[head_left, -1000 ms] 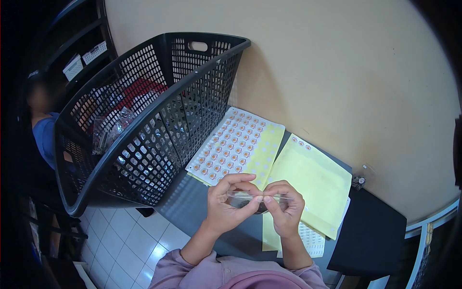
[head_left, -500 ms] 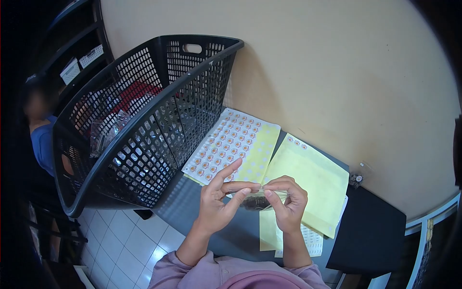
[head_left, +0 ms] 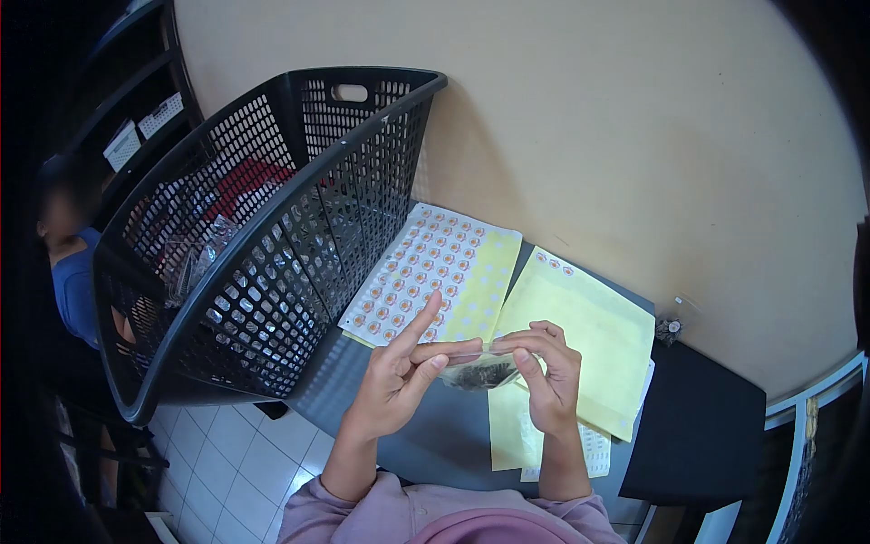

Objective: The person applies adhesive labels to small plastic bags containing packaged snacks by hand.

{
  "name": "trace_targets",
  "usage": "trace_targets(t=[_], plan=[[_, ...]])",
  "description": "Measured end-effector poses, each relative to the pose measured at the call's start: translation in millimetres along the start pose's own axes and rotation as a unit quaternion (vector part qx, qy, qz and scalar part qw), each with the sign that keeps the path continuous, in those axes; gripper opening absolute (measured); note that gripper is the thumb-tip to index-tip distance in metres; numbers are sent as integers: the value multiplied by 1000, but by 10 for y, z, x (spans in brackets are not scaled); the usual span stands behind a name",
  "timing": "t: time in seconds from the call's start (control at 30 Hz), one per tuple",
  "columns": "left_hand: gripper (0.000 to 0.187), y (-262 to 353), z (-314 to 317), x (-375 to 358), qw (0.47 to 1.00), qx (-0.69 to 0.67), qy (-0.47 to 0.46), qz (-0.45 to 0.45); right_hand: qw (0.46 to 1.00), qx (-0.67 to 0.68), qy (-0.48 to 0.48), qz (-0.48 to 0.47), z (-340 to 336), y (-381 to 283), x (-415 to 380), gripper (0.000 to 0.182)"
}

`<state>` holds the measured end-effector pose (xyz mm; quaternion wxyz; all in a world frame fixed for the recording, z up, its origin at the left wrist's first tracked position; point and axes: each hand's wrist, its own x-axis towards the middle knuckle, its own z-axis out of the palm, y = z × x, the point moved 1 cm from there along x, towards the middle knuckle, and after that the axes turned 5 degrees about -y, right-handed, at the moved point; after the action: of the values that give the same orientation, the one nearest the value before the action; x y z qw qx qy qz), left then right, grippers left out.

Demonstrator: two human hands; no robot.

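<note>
The fingers of the left hand (head_left: 390, 390) were mostly curled, 1 raised and the thumb side pinching 1 end of the top edge of a clear bag (head_left: 485, 371); those of the right hand (head_left: 555, 385) pinched the other end. The clear bag hung between the 2 hands, above the table (head_left: 421, 444), with dark contents inside. It looked light, soft and probably slippery, likely to crumple if squeezed mid-body, so its 2 upper corners seemed the best hold; whether the contents were fragile, I couldn't tell. Beyond lay the sticker sheet (head_left: 412, 273) and yellow sheet (head_left: 589, 335), near the black basket (head_left: 343, 150).
</note>
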<state>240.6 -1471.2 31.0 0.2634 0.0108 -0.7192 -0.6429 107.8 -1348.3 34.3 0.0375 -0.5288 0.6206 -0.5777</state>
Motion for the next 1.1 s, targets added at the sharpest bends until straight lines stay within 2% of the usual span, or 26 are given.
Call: trace_targets(t=[0.1, 0.17, 0.27, 0.37, 0.47, 0.53, 0.6, 0.63, 0.7, 0.73, 0.8, 0.87, 0.9, 0.97, 1.03, 1.1], plan=[[52, 23, -49, -11, 998, -63, -12, -5, 999, -12, -49, -6, -39, -16, 10, 19], [51, 6, -124, -26, 998, -57, -17, -9, 993, -1, -116, 5, -39, 19, 2, 22], [51, -12, -193, -50, 999, -46, -16, -20, 987, 23, -160, 24, -11, 21, 17, 23], [51, -22, -223, -65, 998, -45, -11, -36, 978, 88, -177, 61, 24, 38, -1, 24], [51, -79, -277, -108, 998, -46, -12, -49, 974, 86, -197, 69, 21, 46, 10, 24], [52, -174, -272, -138, 997, -45, -12, -55, 967, 124, -197, 102, 6, 65, -2, 25], [58, -295, -197, -180, 993, -120, 18, 7, 957, 164, -197, 136, 10, 83, 2, 27], [58, -355, -196, -210, 993, -120, 19, 5, 953, 201, -165, 158, 6, 94, 20, 32], [59, -467, -172, -268, 994, -67, -73, -43, 945, 238, -132, 183, 30, 127, 33, 37], [53, -512, -205, -332, 990, -34, -86, -104, 947, 244, -129, 166, 59, 161, 33, 35], [48, -558, -293, -379, 985, -70, -67, -140, 944, 275, -117, 137, 122, 194, 47, 31], [37, -717, -433, -441, 974, -98, -1, -204, 954, 257, -89, 124, 186, 312, 82, 30], [37, -841, -476, -427, 974, -99, -1, -205, 962, 240, -63, 110, 218, 397, 97, 29], [35, -1000, -601, -322, 943, -275, 104, -157, 962, 221, -63, 144, 301, 591, 101, 29], [35, -1005, -618, -91, 934, -293, 112, -169, 974, 56, -120, 183, 414, 755, 68, 31], [35, -1106, -707, 113, 926, -311, 119, -179, 970, 16, -146, 193, 570, 863, 20, 33]])
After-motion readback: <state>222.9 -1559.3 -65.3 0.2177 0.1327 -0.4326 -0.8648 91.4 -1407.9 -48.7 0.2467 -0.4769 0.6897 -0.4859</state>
